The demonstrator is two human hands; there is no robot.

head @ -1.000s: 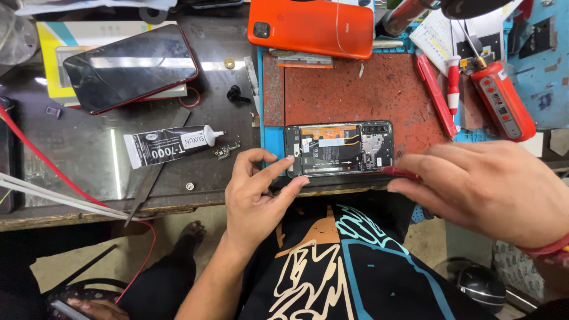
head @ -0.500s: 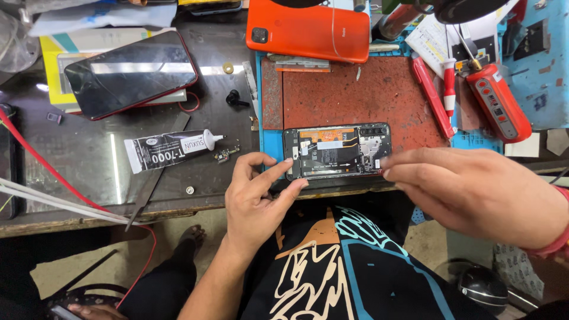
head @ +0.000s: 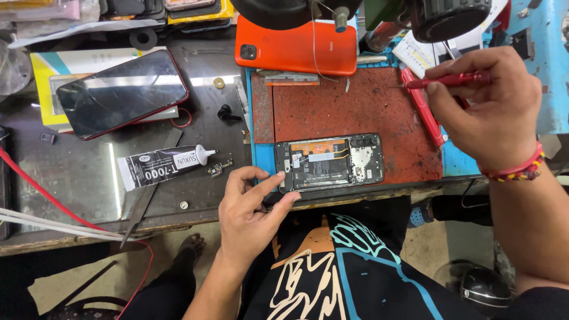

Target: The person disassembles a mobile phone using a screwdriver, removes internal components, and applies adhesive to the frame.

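Head view: left hand (head: 252, 204) pins the opened phone (head: 329, 162), light, rigid and fragile inside, by its edge on the red mat (head: 344, 106); right hand (head: 483, 104) pinches a red screwdriver (head: 450, 80).

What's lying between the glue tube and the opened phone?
In the head view, between the glue tube and the opened phone: a small loose part and the left hand's fingers.

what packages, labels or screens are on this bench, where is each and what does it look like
Glue tube: lying left of the left hand, flattened, black and white label, white nozzle.
Red-framed phone: upper left, face up, dark glossy screen.
Flat box: beneath that phone, white, yellow and teal.
Opened phone: on the red mat, small white stickers inside.
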